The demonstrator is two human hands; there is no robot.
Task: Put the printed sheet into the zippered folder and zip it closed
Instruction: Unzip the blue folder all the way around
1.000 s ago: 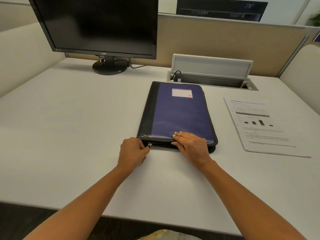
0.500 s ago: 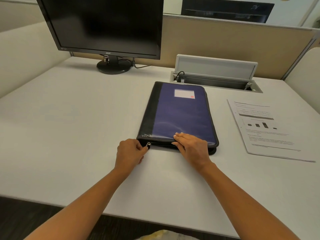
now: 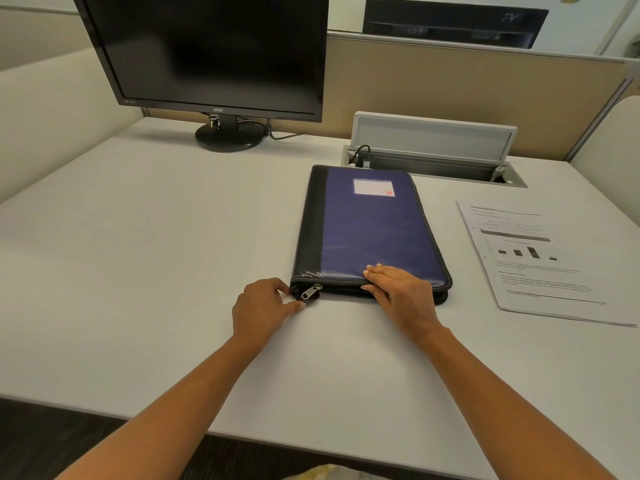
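Zippered folder, edge under flat right fingers, left fingers empty beside zipper pull

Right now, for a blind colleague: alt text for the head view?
A person's left hand sits beside the zipper pull at the near left corner of a closed zippered folder; the right hand lies flat on its near edge. The printed sheet lies to its right.

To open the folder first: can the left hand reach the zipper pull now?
Probably yes: the zipper pull lies bare at the folder's near corner, the left hand right beside it, nothing between.
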